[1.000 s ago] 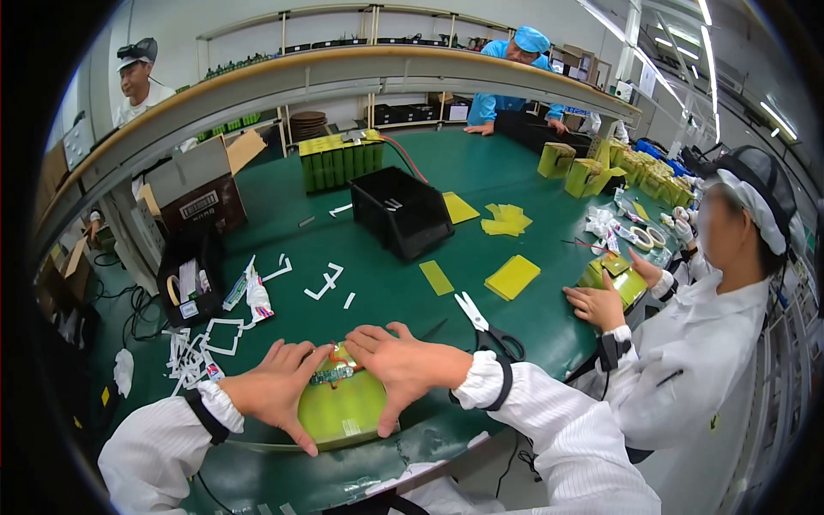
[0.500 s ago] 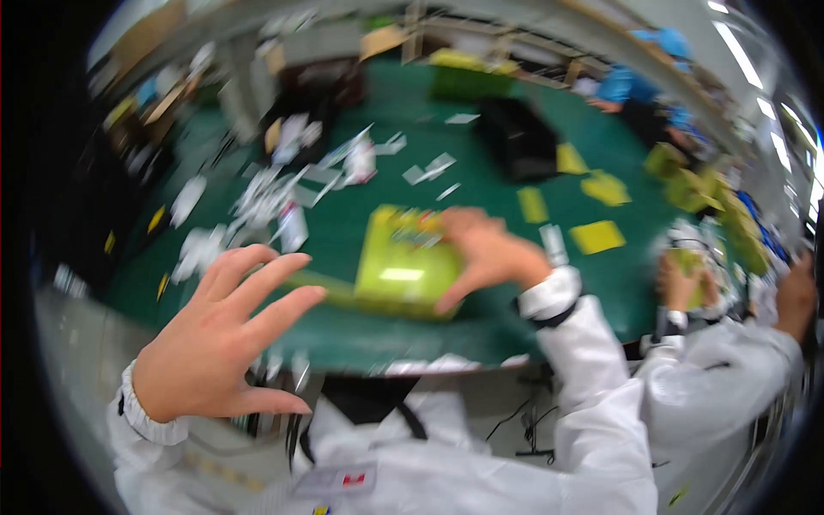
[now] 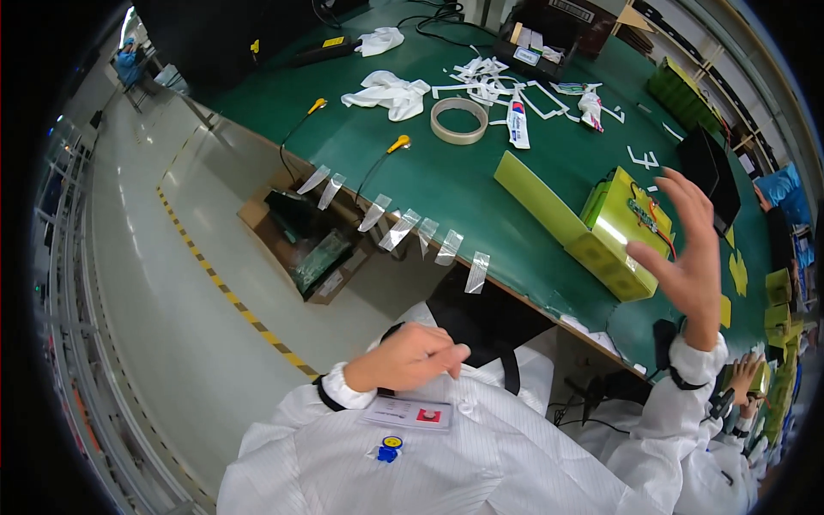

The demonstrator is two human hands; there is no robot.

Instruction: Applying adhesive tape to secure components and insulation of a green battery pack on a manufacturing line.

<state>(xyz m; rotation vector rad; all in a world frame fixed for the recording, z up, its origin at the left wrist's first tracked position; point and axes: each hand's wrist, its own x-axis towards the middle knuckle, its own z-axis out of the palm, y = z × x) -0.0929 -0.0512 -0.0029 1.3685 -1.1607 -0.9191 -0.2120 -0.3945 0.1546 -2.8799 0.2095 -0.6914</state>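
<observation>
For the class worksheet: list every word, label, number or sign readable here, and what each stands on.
White tube: printed lettering, not copied out here.
Badge on the coat: text too small to read.
White label on the black bin: too small.
Yellow label on a black object: too small.
Yellow-green block: no readable text.
Striped floor tape: no readable words.

The pale glossy floor [image 3: 142,292] is marked by a yellow-and-black striped line [image 3: 227,294]; an open brown cardboard box [image 3: 343,276] is seen below the green-topped table [image 3: 459,189].
</observation>
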